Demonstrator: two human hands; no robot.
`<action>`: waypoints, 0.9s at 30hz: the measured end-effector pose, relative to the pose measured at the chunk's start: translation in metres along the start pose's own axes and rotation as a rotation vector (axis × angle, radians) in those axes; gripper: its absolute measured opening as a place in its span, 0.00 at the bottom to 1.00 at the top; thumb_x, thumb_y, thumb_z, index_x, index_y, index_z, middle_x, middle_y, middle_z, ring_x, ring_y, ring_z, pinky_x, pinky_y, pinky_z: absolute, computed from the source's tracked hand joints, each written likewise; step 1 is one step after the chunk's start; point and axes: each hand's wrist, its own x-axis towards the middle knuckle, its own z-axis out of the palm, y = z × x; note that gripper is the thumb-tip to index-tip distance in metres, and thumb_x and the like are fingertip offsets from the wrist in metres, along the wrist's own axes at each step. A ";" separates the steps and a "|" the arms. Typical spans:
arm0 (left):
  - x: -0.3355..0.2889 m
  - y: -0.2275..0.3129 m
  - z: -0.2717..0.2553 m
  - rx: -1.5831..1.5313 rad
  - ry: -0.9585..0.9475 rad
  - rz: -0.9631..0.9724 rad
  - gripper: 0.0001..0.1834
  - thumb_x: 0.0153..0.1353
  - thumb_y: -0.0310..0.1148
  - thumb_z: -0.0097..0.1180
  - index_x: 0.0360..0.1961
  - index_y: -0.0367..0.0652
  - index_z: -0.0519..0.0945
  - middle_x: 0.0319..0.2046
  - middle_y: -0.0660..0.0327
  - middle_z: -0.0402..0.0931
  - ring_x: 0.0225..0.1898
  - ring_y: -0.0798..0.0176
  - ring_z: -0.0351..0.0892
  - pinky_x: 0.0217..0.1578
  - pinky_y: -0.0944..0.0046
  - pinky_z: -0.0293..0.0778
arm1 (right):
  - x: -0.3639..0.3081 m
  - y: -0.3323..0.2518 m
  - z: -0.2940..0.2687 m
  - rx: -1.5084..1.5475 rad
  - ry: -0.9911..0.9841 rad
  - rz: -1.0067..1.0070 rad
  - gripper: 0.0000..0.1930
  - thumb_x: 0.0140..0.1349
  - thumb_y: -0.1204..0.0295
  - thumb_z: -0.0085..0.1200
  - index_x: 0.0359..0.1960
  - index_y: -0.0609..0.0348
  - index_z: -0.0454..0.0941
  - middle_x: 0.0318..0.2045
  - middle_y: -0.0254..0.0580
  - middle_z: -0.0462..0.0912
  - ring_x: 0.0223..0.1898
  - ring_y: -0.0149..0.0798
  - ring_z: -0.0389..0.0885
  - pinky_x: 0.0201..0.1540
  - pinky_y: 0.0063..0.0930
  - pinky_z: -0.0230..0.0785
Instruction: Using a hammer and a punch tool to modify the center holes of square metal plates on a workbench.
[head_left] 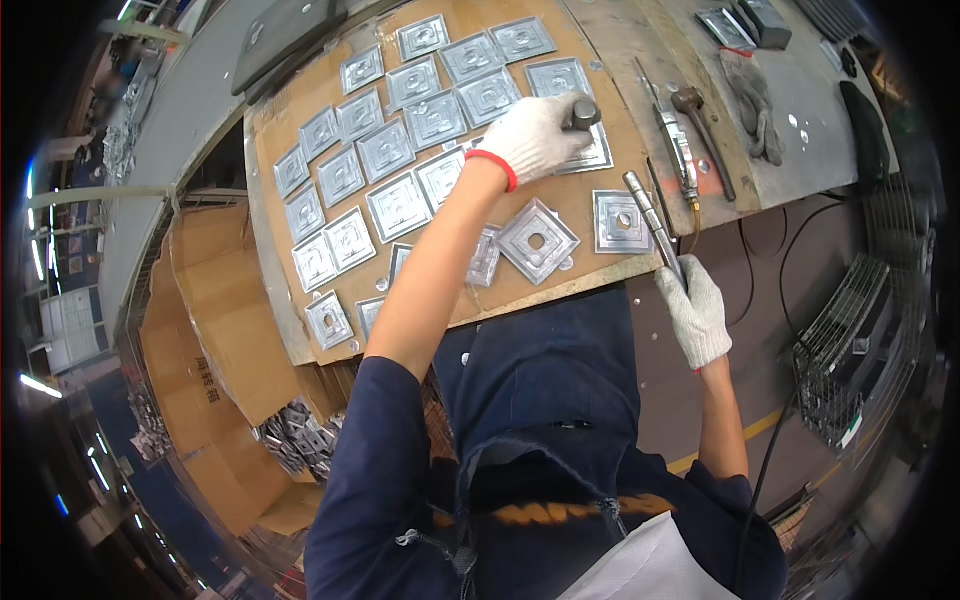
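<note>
My left hand (530, 140), in a white knit glove with a red cuff, is closed around a dark cylindrical piece (586, 112) whose round end faces up. It is over a square metal plate (596, 152) at the right of the cardboard, which it partly hides. Lower right, my right hand (697, 318), gloved too, grips a slim silver metal rod (652, 215) pointing up and left. The rod's upper part passes beside a square plate with a round hole (623, 222). Another holed plate (538, 241) lies tilted near the front edge.
Several square metal plates (386, 149) lie in rows on the cardboard sheet (275, 235). To the right are an air tool (678, 150), a hammer (705, 130) and a grey glove (752, 105). A cardboard box (225, 320) and a wire basket (850, 350) stand below.
</note>
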 end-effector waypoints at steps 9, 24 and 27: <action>-0.003 -0.007 0.011 -0.008 0.008 -0.047 0.22 0.69 0.50 0.65 0.56 0.48 0.83 0.39 0.45 0.89 0.43 0.38 0.89 0.43 0.47 0.82 | 0.030 -0.068 -0.010 0.147 0.210 -0.326 0.18 0.75 0.63 0.60 0.53 0.68 0.80 0.34 0.41 0.84 0.36 0.32 0.79 0.42 0.32 0.75; -0.012 0.000 0.016 -0.007 0.055 -0.074 0.23 0.67 0.48 0.67 0.52 0.40 0.83 0.40 0.44 0.88 0.44 0.38 0.88 0.47 0.47 0.82 | 0.070 -0.099 -0.035 -0.351 0.132 -0.327 0.26 0.76 0.49 0.53 0.57 0.62 0.77 0.34 0.66 0.86 0.41 0.69 0.86 0.45 0.56 0.75; -0.015 0.010 0.035 -0.052 0.304 -0.099 0.22 0.64 0.48 0.70 0.46 0.38 0.85 0.40 0.45 0.88 0.44 0.40 0.88 0.47 0.48 0.82 | 0.053 -0.081 -0.041 -0.217 0.208 -0.368 0.26 0.77 0.49 0.54 0.59 0.61 0.77 0.34 0.65 0.87 0.41 0.69 0.86 0.45 0.52 0.76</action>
